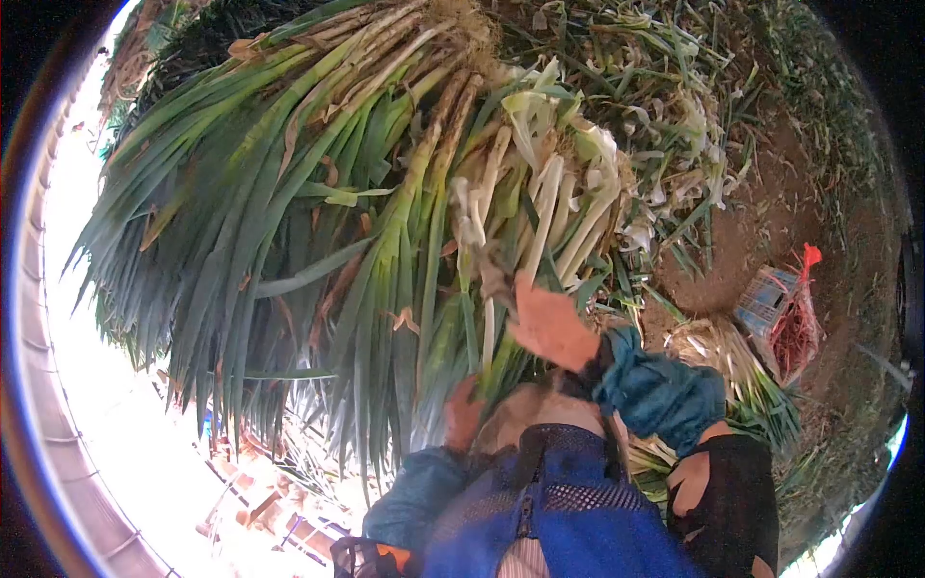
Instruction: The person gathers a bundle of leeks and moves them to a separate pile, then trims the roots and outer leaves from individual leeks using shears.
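Observation:
A large heap of green onions spreads in front of me, its long green leaves hanging toward the lower left. My left hand is closed around the leaves of one green onion low in front of my body. That onion's pale stalk runs upward past my right hand, which is close beside it. The fingers of my right hand are smeared by motion, and a blurred brownish shape shows at their tips. Just beyond lie cleaner onions with white stalks and loose peeled skins.
Peelings and leaf scraps litter the soil at upper right. A clear plastic bag with red strands lies at right. Close to it is a bundle of green onions. My blue garment fills the bottom middle.

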`<state>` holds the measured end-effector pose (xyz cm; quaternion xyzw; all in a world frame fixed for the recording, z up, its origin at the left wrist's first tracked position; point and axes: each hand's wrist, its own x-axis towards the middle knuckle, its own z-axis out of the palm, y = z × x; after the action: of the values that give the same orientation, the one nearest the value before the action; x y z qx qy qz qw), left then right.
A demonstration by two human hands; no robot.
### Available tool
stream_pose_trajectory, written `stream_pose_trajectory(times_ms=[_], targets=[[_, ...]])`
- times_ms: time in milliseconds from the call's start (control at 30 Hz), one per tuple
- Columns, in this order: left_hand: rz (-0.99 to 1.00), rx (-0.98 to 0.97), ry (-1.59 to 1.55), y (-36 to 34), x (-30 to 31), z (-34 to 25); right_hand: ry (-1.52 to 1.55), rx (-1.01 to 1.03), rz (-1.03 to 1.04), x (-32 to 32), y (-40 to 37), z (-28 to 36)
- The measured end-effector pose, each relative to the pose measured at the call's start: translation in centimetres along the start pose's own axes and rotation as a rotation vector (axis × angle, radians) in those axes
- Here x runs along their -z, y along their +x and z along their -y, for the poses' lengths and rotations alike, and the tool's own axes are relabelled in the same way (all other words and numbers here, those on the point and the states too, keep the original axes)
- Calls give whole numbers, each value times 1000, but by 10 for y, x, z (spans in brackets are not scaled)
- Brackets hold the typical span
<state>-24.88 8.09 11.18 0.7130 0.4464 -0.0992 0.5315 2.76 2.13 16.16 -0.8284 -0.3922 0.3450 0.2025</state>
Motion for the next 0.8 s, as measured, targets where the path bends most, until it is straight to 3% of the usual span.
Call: stream_pose_trajectory(times_ms=[67, 100, 167, 233, 267, 367, 467, 533, 600, 633, 733, 800], targets=[[55, -41, 38, 5, -5, -13, 62, 73, 101, -3, -30, 19], [100, -67, 64, 13, -13, -1, 144, 179, 37, -14, -45, 16], [125, -177, 159, 27, -27, -1, 82, -25, 221, -19, -38, -3], [86, -351, 305, 57, -36, -19, 31, -236, 208, -16, -21, -36], [50, -425, 372, 77, -31, -36, 9, -341, 102, -12, -14, -56], [-198, -613, 611, 147, -7, -70, 62, -146, -78, 13, -26, -58], [-219, -387, 649, 175, 13, -83, 61, -188, 118, 18, -42, -17], [-173, -215, 740, 159, 11, -79, 139, -39, 101, 6, -59, -9], [-397, -223, 739, 150, 3, -36, 154, 162, 30, -12, -77, -12], [-506, -231, 735, 148, 2, -29, 224, 1, 155, -20, -79, -6], [-115, 101, 720, 156, 18, -32, 149, 18, 174, -32, -96, 0], [-93, -205, 423, 143, 33, -47, 194, -106, 279, -18, -95, 14]])
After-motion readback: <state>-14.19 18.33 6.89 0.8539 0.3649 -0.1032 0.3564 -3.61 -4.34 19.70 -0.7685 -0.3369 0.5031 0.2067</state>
